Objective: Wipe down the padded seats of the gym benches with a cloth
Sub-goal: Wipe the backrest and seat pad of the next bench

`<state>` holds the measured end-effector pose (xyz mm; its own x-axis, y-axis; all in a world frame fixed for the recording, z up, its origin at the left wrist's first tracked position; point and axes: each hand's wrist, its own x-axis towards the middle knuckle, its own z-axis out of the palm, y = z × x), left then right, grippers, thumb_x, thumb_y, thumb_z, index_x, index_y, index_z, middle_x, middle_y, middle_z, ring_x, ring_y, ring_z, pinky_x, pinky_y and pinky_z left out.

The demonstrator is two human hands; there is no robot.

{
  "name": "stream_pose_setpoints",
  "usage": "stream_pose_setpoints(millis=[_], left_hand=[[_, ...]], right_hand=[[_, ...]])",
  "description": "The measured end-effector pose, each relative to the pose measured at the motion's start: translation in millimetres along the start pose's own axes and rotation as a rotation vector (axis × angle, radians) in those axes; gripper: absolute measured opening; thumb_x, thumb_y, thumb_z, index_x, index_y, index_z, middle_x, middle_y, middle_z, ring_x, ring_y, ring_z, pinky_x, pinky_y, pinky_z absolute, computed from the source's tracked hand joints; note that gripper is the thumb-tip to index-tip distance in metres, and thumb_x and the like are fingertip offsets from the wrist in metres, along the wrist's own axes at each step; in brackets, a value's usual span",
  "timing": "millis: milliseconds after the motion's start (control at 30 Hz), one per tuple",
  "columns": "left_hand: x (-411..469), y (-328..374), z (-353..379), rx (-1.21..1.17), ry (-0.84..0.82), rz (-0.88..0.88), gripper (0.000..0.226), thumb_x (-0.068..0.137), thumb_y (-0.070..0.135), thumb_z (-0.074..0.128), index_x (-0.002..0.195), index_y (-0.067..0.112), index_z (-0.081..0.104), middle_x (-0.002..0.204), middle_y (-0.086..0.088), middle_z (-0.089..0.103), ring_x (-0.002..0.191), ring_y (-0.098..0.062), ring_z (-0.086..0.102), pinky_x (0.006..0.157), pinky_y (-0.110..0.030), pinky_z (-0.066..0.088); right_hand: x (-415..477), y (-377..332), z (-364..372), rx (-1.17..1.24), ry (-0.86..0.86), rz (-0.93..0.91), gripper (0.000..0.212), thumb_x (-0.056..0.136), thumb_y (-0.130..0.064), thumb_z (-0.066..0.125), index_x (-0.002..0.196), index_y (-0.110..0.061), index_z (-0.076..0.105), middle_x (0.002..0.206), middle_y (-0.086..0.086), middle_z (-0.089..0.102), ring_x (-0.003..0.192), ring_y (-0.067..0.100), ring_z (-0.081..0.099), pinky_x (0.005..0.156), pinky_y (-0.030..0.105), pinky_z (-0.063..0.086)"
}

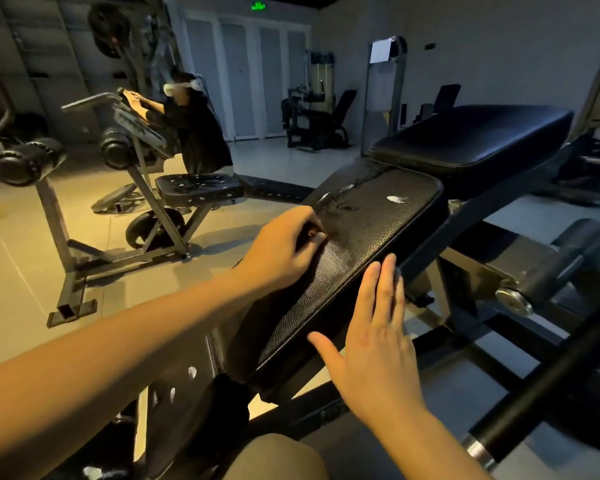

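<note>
Two black leatherette pads make up the bench in front of me: a long pebbled seat pad (354, 244) running away from the camera, and past its far end a smoother black cushion (471, 136) set a little higher. I place everything else from that seat pad.

My left hand (284, 247) sits on its left edge about midway along, fingers curled down onto the leather. A small reddish-brown scrap (314, 233) shows at the fingertips, but from the head view I cannot tell whether that is the cloth bunched under the palm or whether the hand grips anything. My right hand (378, 341) lies flat along its near right edge, fingers straight and close together, holding nothing.

Toward its far end lies a wet-looking streaked patch (350, 192), with a small white smear (395, 199) close to the far right corner.

For a good pass, I judge the right hand should press down to steady the pad. The left should spread its wiping surface flat and sweep in long overlapping strokes from the near end to the far end. It should bear harder on the smear and follow the seam before moving on to the cushion
</note>
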<state>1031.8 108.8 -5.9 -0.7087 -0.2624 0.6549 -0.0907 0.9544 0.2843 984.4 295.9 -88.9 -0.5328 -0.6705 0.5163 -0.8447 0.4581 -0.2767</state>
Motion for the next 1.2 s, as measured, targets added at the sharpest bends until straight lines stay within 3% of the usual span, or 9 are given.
stream_pose_setpoints(millis=[133, 267, 367, 600, 700, 833, 900, 1067, 1200], left_hand=[[19.0, -43.8, -2.1, 0.089, 0.011, -0.313, 0.012, 0.097, 0.024, 0.066, 0.098, 0.013, 0.062, 0.096, -0.003, 0.064, 0.096, -0.026, 0.061, 0.076, -0.031, 0.039], [-18.1, 14.4, -7.3, -0.082, -0.049, 0.015, 0.010, 0.097, 0.023, 0.067, 0.104, 0.016, 0.064, 0.100, 0.005, 0.065, 0.097, -0.015, 0.062, 0.082, -0.027, 0.047], [-39.1, 15.1, -7.5, -0.148, -0.030, 0.108, 0.010, 0.099, 0.022, 0.064, 0.105, 0.014, 0.063, 0.100, 0.006, 0.065, 0.096, -0.009, 0.062, 0.083, -0.022, 0.048], [0.0, -72.1, -3.1, -0.010, 0.057, -0.564, 0.012, 0.099, 0.025, 0.064, 0.098, 0.013, 0.061, 0.090, 0.004, 0.057, 0.102, -0.027, 0.061, 0.081, -0.032, 0.040], [-19.1, -29.2, -3.9, -0.104, 0.065, -0.345, 0.011, 0.096, 0.026, 0.066, 0.097, 0.015, 0.064, 0.090, 0.004, 0.063, 0.096, -0.019, 0.062, 0.085, -0.040, 0.049], [-60.7, 14.3, -6.5, -0.210, -0.023, 0.077, 0.012, 0.098, 0.022, 0.066, 0.106, 0.014, 0.063, 0.101, 0.004, 0.065, 0.096, -0.012, 0.063, 0.084, -0.023, 0.049], [-54.2, -7.5, -3.3, -0.137, 0.019, 0.051, 0.012, 0.099, 0.025, 0.064, 0.105, 0.015, 0.064, 0.100, 0.003, 0.066, 0.095, -0.013, 0.063, 0.084, -0.026, 0.049], [-9.9, -70.0, -0.1, -0.050, 0.122, -0.497, 0.010, 0.098, 0.025, 0.065, 0.093, 0.018, 0.060, 0.086, 0.006, 0.059, 0.096, -0.024, 0.061, 0.077, -0.031, 0.038], [-20.8, -19.4, -0.4, -0.177, 0.071, -0.226, 0.007, 0.097, 0.023, 0.068, 0.098, 0.017, 0.065, 0.090, 0.012, 0.065, 0.092, -0.008, 0.062, 0.080, -0.029, 0.046]], right_hand=[[-1.8, -0.8, -3.9, 0.017, -0.032, 0.014, 0.120, 0.087, -0.076, 0.042, 0.147, -0.014, -0.042, 0.155, 0.005, -0.048, 0.151, 0.030, -0.025, 0.119, 0.043, 0.026], [1.4, -2.5, -3.2, 0.011, 0.009, 0.013, 0.123, 0.086, -0.074, 0.047, 0.152, -0.010, -0.034, 0.160, 0.007, -0.041, 0.154, 0.032, -0.017, 0.116, 0.045, 0.031], [0.3, -0.2, -1.2, 0.028, -0.011, 0.003, 0.122, 0.087, -0.072, 0.049, 0.152, -0.010, -0.033, 0.159, 0.006, -0.043, 0.154, 0.031, -0.020, 0.115, 0.041, 0.020], [0.1, -0.2, 2.2, 0.005, 0.034, 0.012, 0.119, 0.083, -0.076, 0.042, 0.157, -0.009, -0.024, 0.164, 0.009, -0.032, 0.155, 0.034, -0.008, 0.112, 0.046, 0.036], [0.8, -0.8, 2.1, -0.004, 0.035, 0.017, 0.120, 0.083, -0.076, 0.043, 0.158, -0.007, -0.019, 0.166, 0.012, -0.028, 0.156, 0.036, -0.003, 0.109, 0.047, 0.042], [0.8, -0.1, 2.4, -0.001, 0.012, 0.003, 0.119, 0.083, -0.073, 0.044, 0.157, -0.007, -0.022, 0.163, 0.009, -0.035, 0.155, 0.034, -0.012, 0.111, 0.047, 0.040], [0.3, -0.1, 2.0, -0.003, 0.018, 0.001, 0.119, 0.084, -0.074, 0.043, 0.157, -0.007, -0.022, 0.163, 0.009, -0.034, 0.155, 0.034, -0.013, 0.111, 0.047, 0.040], [-0.8, -0.5, 0.4, -0.005, 0.014, 0.003, 0.119, 0.084, -0.076, 0.042, 0.156, -0.009, -0.027, 0.163, 0.007, -0.036, 0.155, 0.032, -0.014, 0.110, 0.047, 0.043], [0.7, -0.1, 1.8, 0.003, 0.022, 0.003, 0.119, 0.084, -0.076, 0.041, 0.154, -0.012, -0.031, 0.162, 0.008, -0.036, 0.155, 0.033, -0.013, 0.114, 0.048, 0.036]])
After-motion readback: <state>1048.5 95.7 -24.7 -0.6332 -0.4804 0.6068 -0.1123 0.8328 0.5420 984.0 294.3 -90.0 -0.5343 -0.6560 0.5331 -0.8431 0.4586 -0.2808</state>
